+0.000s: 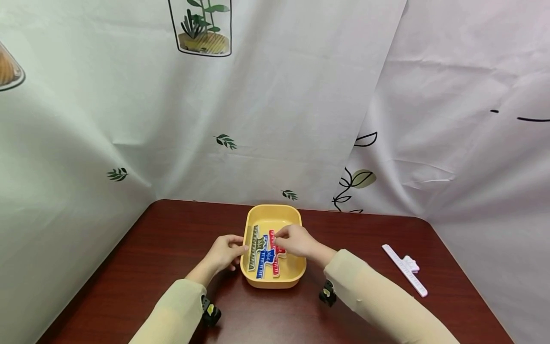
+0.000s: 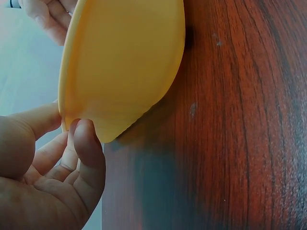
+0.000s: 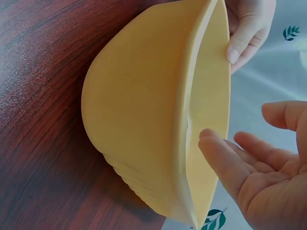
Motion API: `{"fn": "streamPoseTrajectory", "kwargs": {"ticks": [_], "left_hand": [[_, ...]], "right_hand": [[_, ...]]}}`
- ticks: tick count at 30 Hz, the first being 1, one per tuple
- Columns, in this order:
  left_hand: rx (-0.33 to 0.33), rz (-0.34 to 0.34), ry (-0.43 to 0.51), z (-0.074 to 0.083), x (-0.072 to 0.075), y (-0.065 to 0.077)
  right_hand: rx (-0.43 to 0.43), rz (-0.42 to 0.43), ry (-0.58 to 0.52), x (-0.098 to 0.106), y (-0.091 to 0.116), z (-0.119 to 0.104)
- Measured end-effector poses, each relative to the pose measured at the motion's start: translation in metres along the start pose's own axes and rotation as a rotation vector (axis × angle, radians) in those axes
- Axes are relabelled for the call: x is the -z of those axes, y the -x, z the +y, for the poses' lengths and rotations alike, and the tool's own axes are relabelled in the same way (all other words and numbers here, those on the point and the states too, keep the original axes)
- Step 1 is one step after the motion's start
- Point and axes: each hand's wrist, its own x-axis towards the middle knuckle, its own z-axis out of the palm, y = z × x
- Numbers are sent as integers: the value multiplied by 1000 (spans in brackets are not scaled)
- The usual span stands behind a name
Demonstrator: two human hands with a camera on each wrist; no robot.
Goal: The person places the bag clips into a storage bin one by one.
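Observation:
In the head view a yellow plastic tray (image 1: 275,207) stands near the table's far edge. My left hand (image 1: 223,252) pinches its left rim, thumb on one side and fingers on the other. Inside lie ruler clips with shaped handles: a dark green one (image 1: 253,253) at left, a blue one (image 1: 260,265) beside it, and a red one (image 1: 275,268) partly beneath the blue. My right hand (image 1: 296,241) hovers inside the tray near the red ruler clip's upper end. The right wrist view shows the fingers (image 3: 223,165) loosely extended, thumb apart, nothing between them.
A white ruler clip (image 1: 404,269) lies on the dark red wooden table (image 1: 172,248), right of the right forearm. White printed cloth (image 1: 275,119) hangs behind the table and along its sides. A small black device (image 1: 328,293) is strapped at the right wrist.

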Motion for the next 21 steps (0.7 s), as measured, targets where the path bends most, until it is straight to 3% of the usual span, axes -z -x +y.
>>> {"fn": "streamPoseTrajectory", "kwargs": {"ticks": [21], "left_hand": [[-9, -5, -4, 1, 0, 0]], "right_hand": [[-10, 34, -40, 12, 8, 12]]}}
